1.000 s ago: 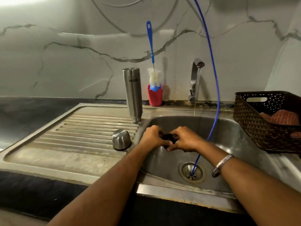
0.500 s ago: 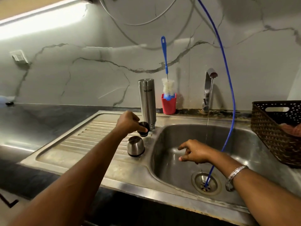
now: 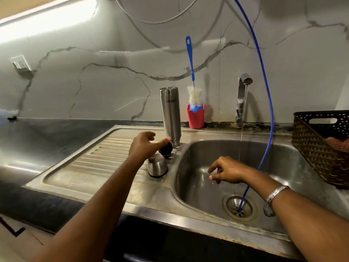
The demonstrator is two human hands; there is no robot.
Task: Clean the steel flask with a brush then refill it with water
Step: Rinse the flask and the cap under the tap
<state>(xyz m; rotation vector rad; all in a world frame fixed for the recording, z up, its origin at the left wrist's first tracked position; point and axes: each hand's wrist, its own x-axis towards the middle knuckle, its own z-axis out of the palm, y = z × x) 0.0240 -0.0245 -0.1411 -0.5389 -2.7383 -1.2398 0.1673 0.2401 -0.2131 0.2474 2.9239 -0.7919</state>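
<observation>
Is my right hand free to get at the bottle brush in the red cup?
Probably yes: the right hand is empty over the sink, and the brush stands upright in the red cup with its handle exposed.

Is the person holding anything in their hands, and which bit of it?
The left hand touches the black stopper at its top with a fingertip; whether it grips cannot be told. The right hand holds nothing.

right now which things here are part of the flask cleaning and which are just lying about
Job: steel flask, upside down on the drainboard; bottle brush; black stopper under the left hand; steel cap; running tap.
Lying about: brown basket; blue hose.
</observation>
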